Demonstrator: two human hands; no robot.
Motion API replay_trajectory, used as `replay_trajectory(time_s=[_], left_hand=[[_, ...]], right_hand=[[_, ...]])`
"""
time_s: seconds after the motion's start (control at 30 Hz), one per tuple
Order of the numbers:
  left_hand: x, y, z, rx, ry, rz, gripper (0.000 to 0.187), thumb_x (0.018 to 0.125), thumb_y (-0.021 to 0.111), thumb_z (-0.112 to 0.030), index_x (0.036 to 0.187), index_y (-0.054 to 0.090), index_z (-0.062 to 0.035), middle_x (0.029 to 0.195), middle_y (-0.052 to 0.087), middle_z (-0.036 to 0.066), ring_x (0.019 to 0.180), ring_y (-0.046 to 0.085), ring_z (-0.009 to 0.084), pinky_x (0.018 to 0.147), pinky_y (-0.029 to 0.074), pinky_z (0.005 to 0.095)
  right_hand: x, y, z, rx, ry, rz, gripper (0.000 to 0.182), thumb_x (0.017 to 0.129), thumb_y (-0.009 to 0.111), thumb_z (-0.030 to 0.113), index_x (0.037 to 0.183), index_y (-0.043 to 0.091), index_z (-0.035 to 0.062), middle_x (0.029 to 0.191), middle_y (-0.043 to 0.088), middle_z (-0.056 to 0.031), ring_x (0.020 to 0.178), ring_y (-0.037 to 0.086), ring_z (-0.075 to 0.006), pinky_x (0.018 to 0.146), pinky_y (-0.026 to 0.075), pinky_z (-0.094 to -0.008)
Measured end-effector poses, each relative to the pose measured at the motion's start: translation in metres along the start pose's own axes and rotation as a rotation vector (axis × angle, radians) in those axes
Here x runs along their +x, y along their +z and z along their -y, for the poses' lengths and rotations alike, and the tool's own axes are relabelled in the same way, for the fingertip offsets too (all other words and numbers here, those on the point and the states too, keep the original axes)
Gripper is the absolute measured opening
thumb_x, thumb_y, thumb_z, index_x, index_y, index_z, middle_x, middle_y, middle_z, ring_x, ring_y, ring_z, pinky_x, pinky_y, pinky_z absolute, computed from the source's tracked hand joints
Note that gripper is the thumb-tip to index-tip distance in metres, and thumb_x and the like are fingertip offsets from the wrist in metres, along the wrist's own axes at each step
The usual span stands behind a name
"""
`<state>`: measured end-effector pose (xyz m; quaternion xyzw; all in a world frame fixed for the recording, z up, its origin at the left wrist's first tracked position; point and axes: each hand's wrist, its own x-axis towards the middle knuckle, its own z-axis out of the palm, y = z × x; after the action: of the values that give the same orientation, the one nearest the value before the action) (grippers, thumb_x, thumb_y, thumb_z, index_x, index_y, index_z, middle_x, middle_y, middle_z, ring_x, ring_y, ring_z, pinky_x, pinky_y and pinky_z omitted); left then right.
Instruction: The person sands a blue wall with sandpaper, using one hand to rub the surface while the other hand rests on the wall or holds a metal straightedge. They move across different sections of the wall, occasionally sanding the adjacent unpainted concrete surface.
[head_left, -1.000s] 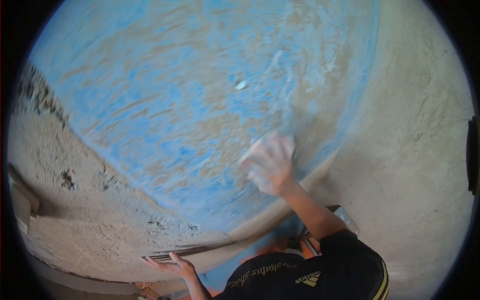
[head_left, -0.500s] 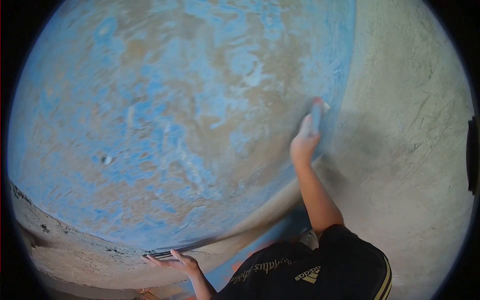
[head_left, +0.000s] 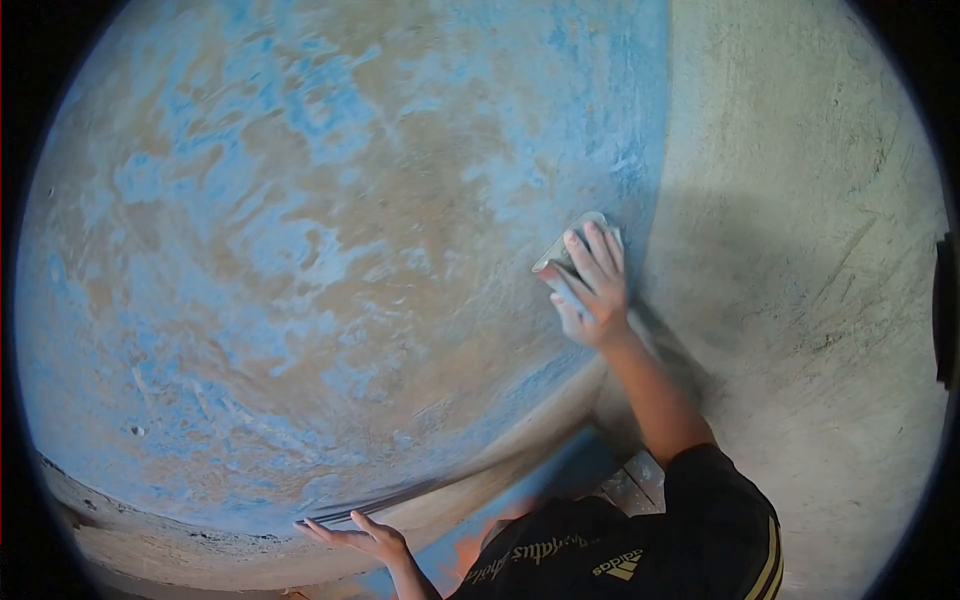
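Dusted with pale powder, my right hand (head_left: pixel 592 285) grips a small flat pad (head_left: pixel 562 250) and presses it to the blue and brown patchy wall surface (head_left: pixel 400 200), near the blue area's right border. My left hand (head_left: pixel 365 538) is low in the view, palm up with fingers stretched out. Its fingertips are at the lower edge of the blue surface, beside a dark thin strip (head_left: pixel 385 497); whether the strip is a separate object or a shadow I cannot tell.
Bare grey wall (head_left: pixel 790 200) fills the right side. A beige ledge (head_left: pixel 220 560) curves along the bottom left. Grey tiles (head_left: pixel 635 485) and a blue band (head_left: pixel 540 490) show below, beside my black shirt (head_left: pixel 640 550).
My right hand has moved down and left across the surface with the pad, which now lies tilted the other way. The view has shifted; my left hand stays at the lower edge.
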<state>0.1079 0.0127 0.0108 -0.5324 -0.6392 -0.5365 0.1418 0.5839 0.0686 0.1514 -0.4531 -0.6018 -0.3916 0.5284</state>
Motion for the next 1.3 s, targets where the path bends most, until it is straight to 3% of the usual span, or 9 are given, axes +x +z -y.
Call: replay_trajectory(time_s=[0.13, 0.3, 0.4, 0.57, 0.67, 0.87, 1.0, 1.17, 1.3], left_hand=[[-0.001, -0.011, -0.006, 0.033, 0.044, 0.035, 0.082, 0.105, 0.046, -0.056, 0.162, 0.02, -0.005, 0.168, 0.012, 0.026, 0.156, 0.012, 0.0431, 0.122, 0.015, 0.0621], [-0.002, 0.007, -0.009, 0.045, -0.009, -0.013, 0.08, 0.105, 0.047, -0.055, 0.163, 0.02, -0.0079, 0.169, 0.004, 0.026, 0.156, 0.008, 0.0439, 0.122, 0.014, 0.0626], [-0.003, 0.009, -0.014, 0.012, -0.044, -0.009, 0.081, 0.104, 0.047, -0.056, 0.163, 0.02, -0.0089, 0.169, 0.002, 0.026, 0.156, 0.005, 0.0442, 0.122, 0.013, 0.0634], [-0.005, 0.006, -0.01, 0.049, -0.03, 0.036, 0.084, 0.103, 0.045, -0.061, 0.163, 0.021, -0.0074, 0.169, 0.003, 0.027, 0.156, 0.006, 0.0457, 0.122, 0.013, 0.064], [-0.003, -0.003, -0.003, 0.069, -0.016, 0.074, 0.085, 0.103, 0.044, -0.063, 0.162, 0.022, -0.006, 0.169, 0.003, 0.027, 0.156, 0.006, 0.0463, 0.121, 0.015, 0.0642], [-0.002, -0.006, -0.013, 0.083, -0.009, 0.096, 0.083, 0.105, 0.044, -0.059, 0.163, 0.017, -0.0058, 0.169, 0.002, 0.025, 0.156, 0.006, 0.0447, 0.12, 0.016, 0.0652], [0.0, -0.013, -0.005, 0.076, -0.005, 0.122, 0.082, 0.105, 0.044, -0.057, 0.163, 0.014, -0.0061, 0.169, 0.001, 0.024, 0.156, 0.005, 0.0447, 0.12, 0.016, 0.066], [0.028, -0.031, 0.03, 0.095, 0.015, 0.037, 0.084, 0.104, 0.045, -0.059, 0.163, 0.017, -0.0062, 0.17, 0.004, 0.023, 0.157, 0.008, 0.0428, 0.122, 0.015, 0.0626], [0.053, -0.059, 0.072, 0.149, -0.01, -0.03, 0.082, 0.105, 0.045, -0.057, 0.163, 0.016, -0.0066, 0.17, 0.005, 0.023, 0.156, 0.008, 0.0428, 0.122, 0.015, 0.063]], right_hand=[[-0.004, 0.0, -0.028, 0.33, 0.812, -0.148, 0.034, 0.097, 0.05, 0.003, 0.126, 0.066, -0.0018, 0.15, 0.052, -0.0256, 0.145, 0.043, -0.0384, 0.119, 0.032, -0.0502], [0.016, -0.007, -0.035, -0.121, -0.207, 0.012, 0.047, 0.096, 0.054, 0.009, 0.142, 0.057, 0.0002, 0.155, 0.049, -0.0195, 0.149, 0.037, -0.0407, 0.121, 0.031, -0.0521], [0.026, -0.005, -0.038, 0.049, 0.32, -0.161, 0.047, 0.098, 0.054, 0.017, 0.144, 0.058, 0.0123, 0.157, 0.047, -0.0163, 0.15, 0.035, -0.0397, 0.122, 0.029, -0.0562], [0.044, -0.006, -0.032, -0.109, -0.316, 0.019, 0.049, 0.1, 0.051, 0.02, 0.148, 0.054, 0.0078, 0.156, 0.047, -0.0184, 0.15, 0.035, -0.0401, 0.121, 0.031, -0.0561], [0.047, -0.008, -0.048, 0.101, 0.388, -0.18, 0.048, 0.103, 0.049, 0.025, 0.149, 0.054, 0.0114, 0.156, 0.048, -0.017, 0.149, 0.037, -0.0383, 0.12, 0.032, -0.0559], [0.05, -0.003, 0.011, -0.072, -0.246, 0.096, 0.049, 0.104, 0.046, 0.016, 0.149, 0.049, -0.0009, 0.158, 0.044, -0.0209, 0.149, 0.033, -0.0449, 0.12, 0.03, -0.0542], [0.066, 0.013, 0.023, 0.455, 0.638, -0.315, 0.054, 0.102, 0.048, 0.016, 0.154, 0.044, 0.0042, 0.163, 0.036, -0.0206, 0.145, 0.04, -0.0416, 0.12, 0.027, -0.0596], [0.071, 0.029, 0.109, 0.036, -0.21, 0.01, 0.058, 0.104, 0.051, 0.02, 0.157, 0.036, 0.0009, 0.162, 0.035, -0.0219, 0.148, 0.035, -0.0415, 0.122, 0.026, -0.0548], [0.092, 0.055, 0.106, 0.287, 0.377, -0.34, 0.058, 0.1, 0.06, 0.031, 0.153, 0.048, 0.0119, 0.163, 0.038, -0.014, 0.148, 0.036, -0.0383, 0.12, 0.026, -0.0612]])
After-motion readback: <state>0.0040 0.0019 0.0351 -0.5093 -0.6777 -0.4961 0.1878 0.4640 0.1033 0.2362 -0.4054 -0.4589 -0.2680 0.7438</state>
